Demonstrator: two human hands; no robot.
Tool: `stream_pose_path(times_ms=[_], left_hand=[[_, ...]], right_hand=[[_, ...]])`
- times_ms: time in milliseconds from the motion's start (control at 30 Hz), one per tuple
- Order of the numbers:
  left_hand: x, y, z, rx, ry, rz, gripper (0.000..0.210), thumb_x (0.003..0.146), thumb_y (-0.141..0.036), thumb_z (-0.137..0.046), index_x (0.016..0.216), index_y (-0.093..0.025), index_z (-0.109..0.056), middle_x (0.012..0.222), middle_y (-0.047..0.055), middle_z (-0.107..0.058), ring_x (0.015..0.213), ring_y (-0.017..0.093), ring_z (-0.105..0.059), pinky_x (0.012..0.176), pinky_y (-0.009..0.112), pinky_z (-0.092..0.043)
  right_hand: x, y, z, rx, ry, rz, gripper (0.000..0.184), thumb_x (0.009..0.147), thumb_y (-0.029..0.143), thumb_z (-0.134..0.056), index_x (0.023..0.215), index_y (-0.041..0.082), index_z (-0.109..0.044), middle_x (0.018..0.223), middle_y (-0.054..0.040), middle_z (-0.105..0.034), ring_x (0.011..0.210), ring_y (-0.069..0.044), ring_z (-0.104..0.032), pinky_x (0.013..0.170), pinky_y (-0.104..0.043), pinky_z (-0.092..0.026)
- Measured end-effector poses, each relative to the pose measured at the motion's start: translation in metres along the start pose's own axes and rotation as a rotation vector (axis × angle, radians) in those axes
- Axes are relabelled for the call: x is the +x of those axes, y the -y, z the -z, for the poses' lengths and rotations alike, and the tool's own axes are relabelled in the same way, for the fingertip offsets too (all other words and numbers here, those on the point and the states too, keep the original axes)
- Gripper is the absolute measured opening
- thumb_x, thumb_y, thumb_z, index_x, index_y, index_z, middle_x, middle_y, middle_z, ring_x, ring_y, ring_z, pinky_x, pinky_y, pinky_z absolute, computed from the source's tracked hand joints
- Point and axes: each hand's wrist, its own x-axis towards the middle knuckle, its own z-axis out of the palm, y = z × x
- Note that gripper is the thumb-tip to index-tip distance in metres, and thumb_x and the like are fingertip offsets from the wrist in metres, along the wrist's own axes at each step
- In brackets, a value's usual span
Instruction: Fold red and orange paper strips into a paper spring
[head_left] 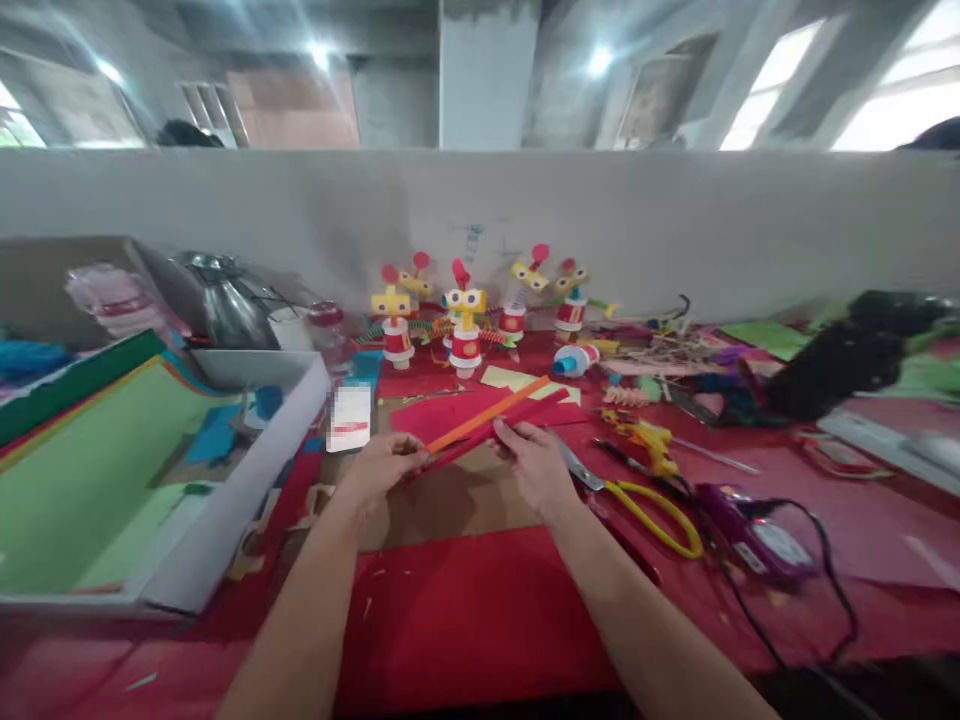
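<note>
My left hand [384, 468] is closed in a pinch at the near ends of an orange paper strip [487, 415] and a red paper strip [536, 403]. Both strips slant up to the right, side by side, over a brown cardboard piece [450, 505]. My right hand [531, 462] has thumb and fingers closed on the red strip further along; the grip is slightly blurred. Large scissors with yellow handles [660, 515] lie just right of my right hand. Red paper [442, 410] lies behind the strips.
Several red, white and yellow paper robot figures [466, 345] stand at the back. A white box [247, 480] of coloured sheets is on the left, beside a phone [349, 418]. At right lie a yellow glue gun [654, 445], a purple corded device [757, 535] and cables.
</note>
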Motion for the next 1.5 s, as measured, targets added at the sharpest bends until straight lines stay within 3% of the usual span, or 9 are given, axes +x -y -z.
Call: stream_pose_path(times_ms=[500,733,833,900,967,1033,1133,1267,1500], left_hand=[[-0.001,0.003,0.008,0.086,-0.012,-0.012,0.017,0.061,-0.032,-0.067,0.069,-0.018,-0.065,0.064,-0.002,-0.061,0.061,0.012,-0.052,0.061,0.024,-0.036],[0.001,0.006,0.024,0.515,-0.290,-0.015,0.016,0.068,-0.029,-0.061,0.075,-0.021,-0.072,0.078,0.005,-0.071,0.079,0.023,-0.061,0.072,0.032,-0.042],[-0.002,-0.001,0.010,0.682,-0.419,-0.196,0.021,0.074,-0.026,-0.055,0.084,-0.021,-0.073,0.093,0.009,-0.071,0.091,0.026,-0.060,0.082,0.035,-0.041],[-0.006,-0.007,-0.006,0.565,-0.307,-0.313,0.026,0.080,-0.032,-0.050,0.089,-0.022,-0.073,0.098,0.006,-0.071,0.093,0.023,-0.061,0.082,0.032,-0.043],[-0.010,-0.012,-0.023,0.416,-0.094,-0.322,0.029,0.080,-0.038,-0.050,0.094,-0.024,-0.071,0.094,0.004,-0.072,0.084,0.020,-0.063,0.075,0.029,-0.045],[-0.013,-0.014,-0.034,0.396,-0.008,-0.341,0.027,0.078,-0.038,-0.052,0.090,-0.023,-0.072,0.086,0.003,-0.072,0.077,0.019,-0.063,0.069,0.027,-0.044],[-0.013,-0.011,-0.035,0.429,-0.042,-0.318,0.024,0.077,-0.036,-0.054,0.076,-0.020,-0.072,0.074,0.003,-0.071,0.069,0.017,-0.060,0.064,0.026,-0.041],[-0.008,-0.004,-0.025,0.376,-0.032,-0.256,0.024,0.076,-0.037,-0.055,0.069,-0.020,-0.070,0.067,0.003,-0.069,0.065,0.016,-0.060,0.063,0.026,-0.040],[-0.009,-0.007,-0.024,0.374,0.012,-0.215,0.027,0.073,-0.042,-0.056,0.065,-0.020,-0.070,0.063,0.003,-0.068,0.061,0.016,-0.057,0.060,0.027,-0.040]], right_hand=[[0.003,0.000,-0.003,-0.017,-0.091,0.011,0.020,0.057,0.029,-0.079,0.064,0.015,-0.067,0.056,0.0022,-0.061,0.054,-0.007,-0.054,0.052,-0.019,-0.041],[0.001,-0.001,-0.001,-0.104,-0.090,-0.009,0.025,0.056,0.034,-0.079,0.066,0.015,-0.067,0.059,0.0014,-0.062,0.055,-0.009,-0.054,0.052,-0.021,-0.040],[0.000,-0.004,-0.001,-0.152,-0.051,0.007,0.024,0.060,0.036,-0.077,0.068,0.015,-0.068,0.058,0.0014,-0.062,0.056,-0.008,-0.054,0.055,-0.021,-0.040],[-0.001,-0.007,-0.003,-0.179,0.008,0.015,0.024,0.062,0.037,-0.076,0.071,0.016,-0.069,0.059,0.0010,-0.063,0.056,-0.009,-0.054,0.057,-0.022,-0.041],[-0.004,-0.012,-0.007,-0.175,0.076,-0.003,0.024,0.063,0.037,-0.075,0.074,0.016,-0.070,0.059,0.0003,-0.064,0.056,-0.010,-0.054,0.059,-0.023,-0.042],[-0.006,-0.016,-0.010,-0.149,0.130,-0.042,0.024,0.063,0.037,-0.076,0.074,0.016,-0.070,0.059,-0.0001,-0.065,0.056,-0.011,-0.055,0.060,-0.025,-0.043],[-0.007,-0.015,-0.010,-0.165,0.145,-0.033,0.022,0.063,0.038,-0.075,0.068,0.017,-0.069,0.058,0.0001,-0.064,0.055,-0.011,-0.055,0.059,-0.025,-0.042],[0.000,0.000,-0.002,-0.153,0.008,0.071,0.019,0.062,0.035,-0.076,0.062,0.018,-0.067,0.056,0.0022,-0.061,0.053,-0.008,-0.051,0.054,-0.021,-0.038],[0.008,0.014,0.005,0.075,-0.153,0.080,0.021,0.049,0.022,-0.081,0.059,0.018,-0.064,0.060,0.0028,-0.062,0.050,-0.006,-0.049,0.044,-0.020,-0.033]])
